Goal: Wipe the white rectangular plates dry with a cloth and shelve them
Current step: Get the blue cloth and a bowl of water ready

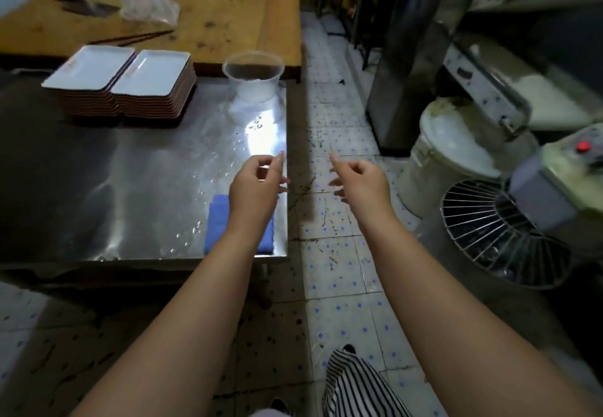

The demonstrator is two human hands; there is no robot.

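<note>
Right now I see both hands held out empty over the right edge of the steel tabletop (98,172). The left hand (254,185) hovers above that edge with its fingers (277,163) loosely curled and slightly apart, pinching nothing. The right hand (362,181) hangs just past the edge, over the floor (339,269), its fingers relaxed and parted too, gripping nothing.

The white rectangular plates (120,80) sit well away from both hands, near the far left of the tabletop, in two stacks pressed side by side, with dark rims showing down the sides. The blue cloth (218,221) lies folded at the near right corner of the tabletop, directly under my left wrist and partly hidden by it; I cannot tell whether the arm touches it.

A clear plastic tub (253,75) stands upright at the far right corner; I cannot tell what, if anything, is in it. Water droplets (195,230) are scattered along the right side of the steel.

Beyond the far edge a wooden table (228,18) carries a crumpled plastic bag (150,5), a cleaver (85,5) and a pair of chopsticks (137,38). The floor is pale tile with blue dots. To the right stand a lidded white bin (456,145) and a mixer with a wire guard (496,234).
</note>
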